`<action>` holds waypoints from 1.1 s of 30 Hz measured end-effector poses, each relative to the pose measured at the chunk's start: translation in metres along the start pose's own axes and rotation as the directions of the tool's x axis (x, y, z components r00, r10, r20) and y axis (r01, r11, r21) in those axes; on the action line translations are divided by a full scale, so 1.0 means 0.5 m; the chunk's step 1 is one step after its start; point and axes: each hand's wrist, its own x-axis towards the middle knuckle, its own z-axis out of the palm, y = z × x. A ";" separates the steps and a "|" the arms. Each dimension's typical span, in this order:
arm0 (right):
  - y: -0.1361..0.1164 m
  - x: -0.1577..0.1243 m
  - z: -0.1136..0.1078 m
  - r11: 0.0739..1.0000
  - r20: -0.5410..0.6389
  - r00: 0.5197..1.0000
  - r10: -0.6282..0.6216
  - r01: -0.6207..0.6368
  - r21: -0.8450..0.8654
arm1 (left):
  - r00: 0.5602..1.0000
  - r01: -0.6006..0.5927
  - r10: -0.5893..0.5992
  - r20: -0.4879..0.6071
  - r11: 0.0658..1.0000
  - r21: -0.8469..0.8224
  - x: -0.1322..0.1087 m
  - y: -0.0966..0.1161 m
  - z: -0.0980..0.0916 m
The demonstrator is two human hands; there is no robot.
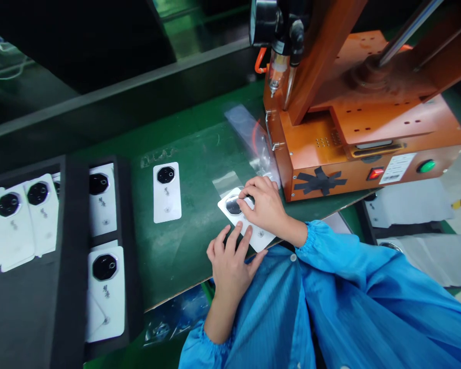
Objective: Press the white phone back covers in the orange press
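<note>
A white phone back cover (238, 211) with a round black camera ring lies tilted on the green mat (184, 154), near its front edge. My left hand (230, 259) rests flat on the cover's lower end, fingers spread, holding it down. My right hand (265, 205) lies over the cover's upper part, its fingertips curled and pinched next to the black ring; what they pinch is too small to make out. A second white cover (167, 192) lies alone on the mat to the left. Both arms wear blue sleeves.
An orange press machine (353, 128) stands at the right, with a green button (426, 166) and a red switch (374, 173). Black foam trays (72, 246) at the left hold several white covers. Clear film strips (249, 136) lie beside the machine. White sheets lie at the far right.
</note>
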 end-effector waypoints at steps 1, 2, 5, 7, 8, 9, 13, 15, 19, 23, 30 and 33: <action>0.000 -0.005 -0.006 1.000 -0.002 1.000 -0.016 0.016 -0.009 | 1.000 0.004 -0.004 0.003 1.000 -0.005 -0.001 0.000 0.001; 0.000 -0.011 -0.014 0.999 -0.004 0.999 -0.038 0.038 -0.021 | 1.000 0.007 -0.007 0.005 1.000 -0.010 -0.002 0.000 0.002; -0.002 -0.040 -0.062 0.985 0.057 0.985 -0.165 0.167 -0.030 | 1.000 0.022 -0.021 0.011 0.999 -0.026 -0.003 0.001 -0.001; -0.005 -0.066 -0.107 0.954 0.203 0.934 -0.295 0.298 0.013 | 0.999 0.026 -0.025 0.019 0.998 -0.065 -0.002 -0.001 -0.009; -0.006 -0.079 -0.129 0.932 0.288 0.888 -0.358 0.361 0.046 | 1.000 0.024 -0.022 0.023 0.995 -0.094 -0.002 -0.004 -0.015; -0.008 -0.092 -0.149 0.907 0.364 0.836 -0.411 0.414 0.074 | 1.000 0.018 -0.016 0.021 0.992 -0.126 -0.001 -0.007 -0.021; -0.014 -0.133 -0.180 0.843 0.414 0.766 -0.492 0.538 0.005 | 0.999 -0.027 0.015 -0.046 0.966 -0.257 0.007 -0.018 -0.043; -0.011 -0.141 -0.165 0.809 0.315 0.789 -0.528 0.580 -0.097 | 0.996 -0.043 0.016 -0.083 0.939 -0.341 0.015 -0.016 -0.049; 0.015 -0.130 -0.138 0.755 0.059 0.780 -0.623 0.620 -0.215 | 0.993 -0.036 -0.017 -0.115 0.897 -0.441 0.039 -0.005 -0.059; 0.050 -0.131 -0.187 0.740 -0.167 0.723 -0.671 0.636 -0.220 | 0.963 0.059 -0.212 -0.166 0.769 -0.637 0.089 -0.011 -0.080; 0.101 -0.262 -0.354 0.834 -0.369 0.751 -0.548 0.455 -0.312 | 0.902 0.415 -0.232 0.365 0.232 -0.880 0.266 0.081 -0.116; 0.119 -0.324 -0.407 0.879 -0.420 0.802 -0.424 0.253 -0.404 | 0.907 0.420 -0.075 0.414 0.185 -0.888 0.338 0.146 -0.104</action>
